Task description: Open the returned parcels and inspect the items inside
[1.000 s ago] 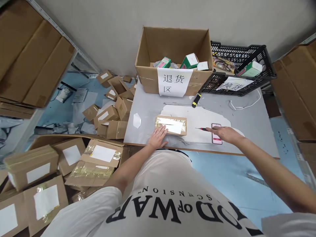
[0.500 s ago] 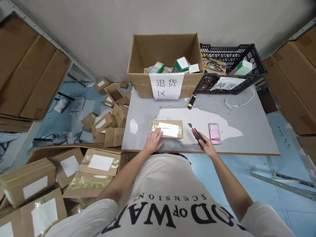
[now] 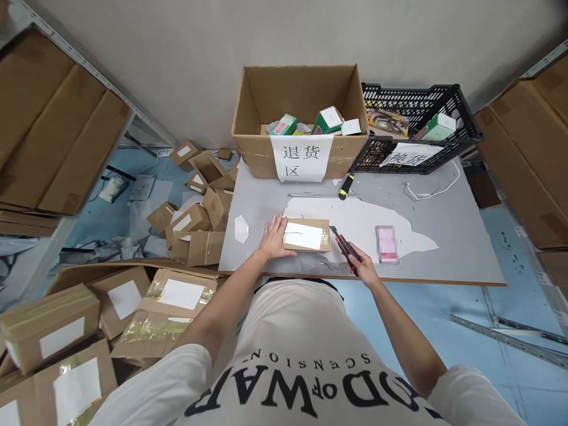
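Note:
A small taped cardboard parcel (image 3: pixel 310 228) with a white label lies flat near the front edge of the grey table (image 3: pixel 457 236). My left hand (image 3: pixel 274 236) lies flat on the parcel's left end, fingers spread. A red and black utility knife (image 3: pixel 344 247) is gripped in my right hand (image 3: pixel 364 269), and its blade tip points at the parcel's right edge. A pink phone (image 3: pixel 386 244) lies on the table just right of the knife.
An open carton (image 3: pixel 302 100) with a paper sign holds small boxes at the table's back. A black plastic crate (image 3: pixel 417 127) stands beside it. A yellow-black tool (image 3: pixel 346 186) and a white cable (image 3: pixel 432 186) lie on the table. Cardboard parcels (image 3: pixel 195 219) cover the floor at left.
My right hand picked up the utility knife from beside the phone and brought it to the parcel's right edge. My left hand slid to the parcel's left end.

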A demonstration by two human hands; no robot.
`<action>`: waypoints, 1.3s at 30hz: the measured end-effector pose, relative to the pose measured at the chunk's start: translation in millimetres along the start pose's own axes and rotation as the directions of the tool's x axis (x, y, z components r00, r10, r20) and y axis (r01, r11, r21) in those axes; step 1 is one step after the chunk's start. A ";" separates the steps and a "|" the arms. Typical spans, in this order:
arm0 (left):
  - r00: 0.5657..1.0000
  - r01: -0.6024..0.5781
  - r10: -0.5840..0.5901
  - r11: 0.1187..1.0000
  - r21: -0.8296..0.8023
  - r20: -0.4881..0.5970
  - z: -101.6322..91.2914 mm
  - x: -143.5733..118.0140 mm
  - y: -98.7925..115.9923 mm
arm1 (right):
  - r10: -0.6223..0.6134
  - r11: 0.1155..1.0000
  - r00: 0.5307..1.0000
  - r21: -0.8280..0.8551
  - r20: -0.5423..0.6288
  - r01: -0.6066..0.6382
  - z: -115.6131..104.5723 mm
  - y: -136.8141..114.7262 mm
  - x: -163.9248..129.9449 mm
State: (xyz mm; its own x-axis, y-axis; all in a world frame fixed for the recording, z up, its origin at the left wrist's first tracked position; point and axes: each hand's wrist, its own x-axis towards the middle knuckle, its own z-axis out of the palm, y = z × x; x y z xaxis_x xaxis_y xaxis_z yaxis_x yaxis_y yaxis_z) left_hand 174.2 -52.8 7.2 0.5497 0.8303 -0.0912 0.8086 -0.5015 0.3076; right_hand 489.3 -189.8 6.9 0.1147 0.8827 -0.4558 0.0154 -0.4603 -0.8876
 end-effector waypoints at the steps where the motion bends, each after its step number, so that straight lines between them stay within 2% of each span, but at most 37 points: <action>1: 1.000 0.000 0.000 1.000 0.002 -0.004 0.6 0.6 -0.1 | -0.002 1.000 1.000 0.009 0.001 0.002 0.1 0.4 -0.3; 5: 0.999 -0.014 0.014 1.000 -0.013 -0.043 2.4 1.8 -1.2 | -0.007 0.999 1.000 0.046 0.014 0.006 -1.1 2.2 0.0; 12: 0.994 -0.045 0.028 0.987 -0.157 -0.109 6.7 4.3 -4.0 | -0.013 0.997 1.000 0.071 -0.014 0.014 -1.2 3.7 10.6; 19: 0.985 -0.018 -0.021 0.973 -0.228 -0.170 7.4 2.2 3.0 | 0.013 0.998 0.999 0.055 0.047 -0.015 -3.9 -9.1 12.2; 28: 0.991 0.060 -0.083 0.977 -0.204 -0.104 1.5 0.4 10.4 | 0.102 0.993 0.983 -0.066 0.152 -0.093 -24.7 -18.4 -0.5; 32: 0.993 0.065 -0.083 0.977 -0.201 -0.084 0.3 -0.2 11.3 | 0.096 0.991 0.975 -0.110 0.199 -0.075 -34.5 -18.4 -6.0; 39: 0.994 0.046 -0.064 0.981 -0.188 -0.091 -1.6 0.3 10.7 | 0.114 0.982 0.964 -0.171 0.240 -0.074 -41.1 -4.2 -17.0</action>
State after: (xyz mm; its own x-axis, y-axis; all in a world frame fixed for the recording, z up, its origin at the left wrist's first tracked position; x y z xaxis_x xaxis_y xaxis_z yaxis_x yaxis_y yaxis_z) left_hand 182.7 -57.6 12.0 0.4753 0.8795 -0.0240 0.7791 -0.4081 0.4758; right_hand 528.1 -206.8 21.1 -0.1260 0.8210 -0.5568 0.1767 -0.5337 -0.8270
